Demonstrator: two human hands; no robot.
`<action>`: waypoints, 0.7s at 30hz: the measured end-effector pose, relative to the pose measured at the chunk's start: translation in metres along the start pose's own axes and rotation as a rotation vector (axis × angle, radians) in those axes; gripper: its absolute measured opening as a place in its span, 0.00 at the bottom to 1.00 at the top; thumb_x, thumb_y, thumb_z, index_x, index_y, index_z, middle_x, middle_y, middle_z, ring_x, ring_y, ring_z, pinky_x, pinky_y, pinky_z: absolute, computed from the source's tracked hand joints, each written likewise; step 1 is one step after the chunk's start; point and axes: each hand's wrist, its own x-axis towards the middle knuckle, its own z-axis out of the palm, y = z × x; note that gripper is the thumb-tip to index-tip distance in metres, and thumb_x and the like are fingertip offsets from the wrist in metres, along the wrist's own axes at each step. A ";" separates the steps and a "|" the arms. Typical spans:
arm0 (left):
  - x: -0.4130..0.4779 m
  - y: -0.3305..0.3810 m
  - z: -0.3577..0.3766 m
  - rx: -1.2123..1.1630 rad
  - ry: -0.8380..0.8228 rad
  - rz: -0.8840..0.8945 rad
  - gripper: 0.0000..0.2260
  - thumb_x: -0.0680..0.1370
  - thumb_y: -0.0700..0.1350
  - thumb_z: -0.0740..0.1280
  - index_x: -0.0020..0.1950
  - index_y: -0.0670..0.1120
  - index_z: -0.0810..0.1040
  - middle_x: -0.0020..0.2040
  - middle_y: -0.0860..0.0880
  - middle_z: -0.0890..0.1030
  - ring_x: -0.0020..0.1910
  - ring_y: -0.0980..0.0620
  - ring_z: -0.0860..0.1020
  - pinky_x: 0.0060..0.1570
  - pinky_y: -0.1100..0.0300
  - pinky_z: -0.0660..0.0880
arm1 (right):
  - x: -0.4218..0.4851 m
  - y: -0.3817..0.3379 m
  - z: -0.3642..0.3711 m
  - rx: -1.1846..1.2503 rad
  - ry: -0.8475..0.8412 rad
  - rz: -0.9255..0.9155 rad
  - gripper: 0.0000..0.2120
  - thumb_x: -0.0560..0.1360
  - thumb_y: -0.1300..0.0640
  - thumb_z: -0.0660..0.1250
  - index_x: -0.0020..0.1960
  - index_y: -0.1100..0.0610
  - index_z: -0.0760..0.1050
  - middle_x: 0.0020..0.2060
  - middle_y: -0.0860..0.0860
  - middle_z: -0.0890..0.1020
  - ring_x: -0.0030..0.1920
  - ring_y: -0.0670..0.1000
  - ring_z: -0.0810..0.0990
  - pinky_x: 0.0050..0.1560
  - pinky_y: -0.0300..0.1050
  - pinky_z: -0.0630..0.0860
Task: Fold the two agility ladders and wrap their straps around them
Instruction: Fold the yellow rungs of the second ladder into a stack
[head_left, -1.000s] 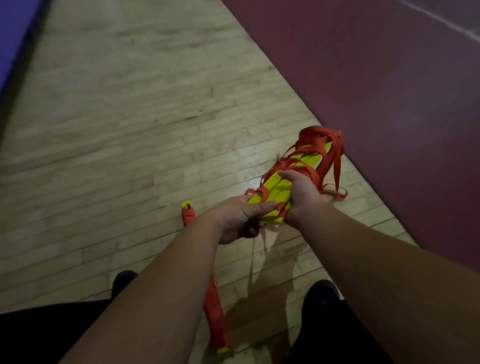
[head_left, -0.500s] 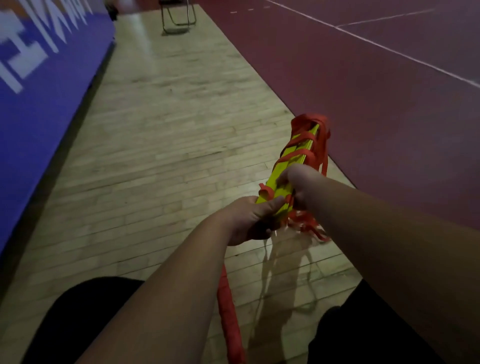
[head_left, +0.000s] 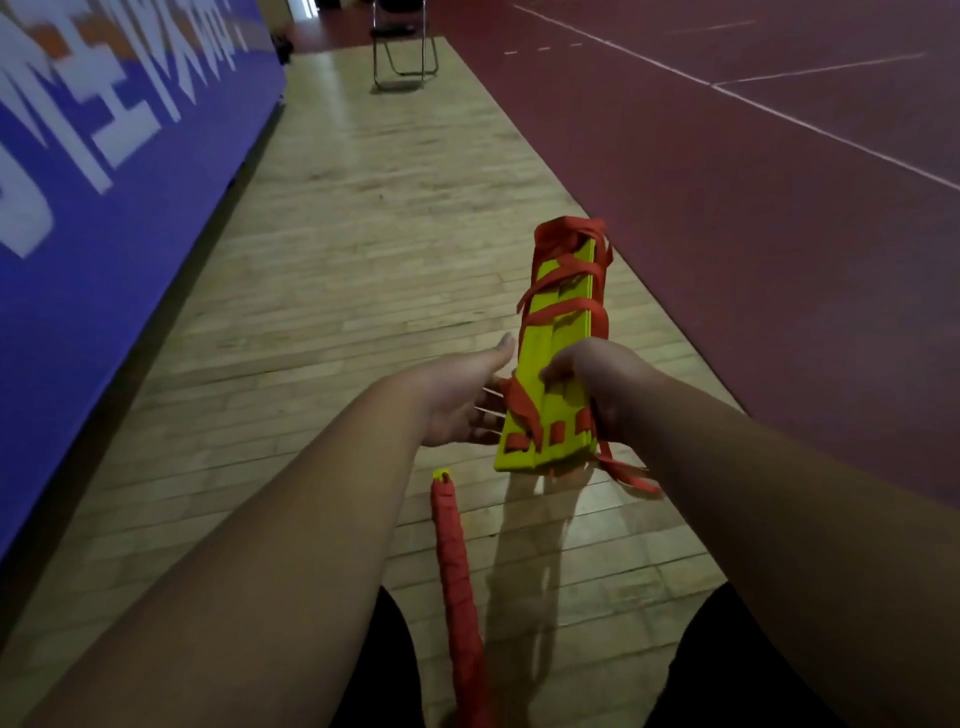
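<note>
**Head view: one ladder bundle in the hands, the other on the floor**

Head camera looks down along two bare forearms. Just right of centre, a folded yellow ladder (head_left: 557, 340) is held above the wooden floor (head_left: 337, 291), long axis pointing toward 12 o'clock, with red straps (head_left: 569, 270) crossed around it. The right hand (head_left: 608, 395) grips its near right edge, thumb on the front face and fingers curled round the side. A loose strap end (head_left: 626, 475) hangs below that hand. The left hand (head_left: 462, 400) is spread at the bundle's left edge, thumb up and fingers straight, their tips hidden behind it. At 6 o'clock, between the knees, the second ladder (head_left: 454, 561) lies on the floor, fully wound in red. A blue banner (head_left: 104, 208) runs along 9 o'clock, a chair (head_left: 402, 47) stands at 12 o'clock, and a red court (head_left: 753, 234) fills 2 o'clock.
</note>
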 end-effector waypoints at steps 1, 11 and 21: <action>0.007 -0.003 0.000 -0.006 0.048 0.012 0.33 0.84 0.73 0.57 0.60 0.44 0.82 0.52 0.43 0.84 0.47 0.45 0.84 0.51 0.50 0.82 | 0.001 0.001 0.003 -0.004 -0.019 0.000 0.04 0.80 0.65 0.69 0.54 0.64 0.76 0.51 0.66 0.87 0.51 0.68 0.88 0.56 0.65 0.85; 0.041 0.015 -0.018 -0.284 0.297 0.100 0.31 0.86 0.72 0.54 0.67 0.52 0.85 0.49 0.49 0.91 0.50 0.48 0.88 0.51 0.53 0.83 | 0.023 0.005 0.027 -0.079 -0.182 -0.046 0.10 0.79 0.66 0.68 0.59 0.65 0.81 0.53 0.67 0.87 0.41 0.64 0.88 0.41 0.57 0.88; 0.058 0.013 -0.054 -0.574 0.441 0.361 0.52 0.65 0.65 0.84 0.84 0.63 0.63 0.73 0.44 0.81 0.60 0.38 0.87 0.55 0.33 0.85 | 0.033 0.010 0.027 -0.318 -0.360 -0.179 0.13 0.81 0.68 0.67 0.63 0.59 0.79 0.52 0.65 0.87 0.48 0.65 0.89 0.47 0.58 0.87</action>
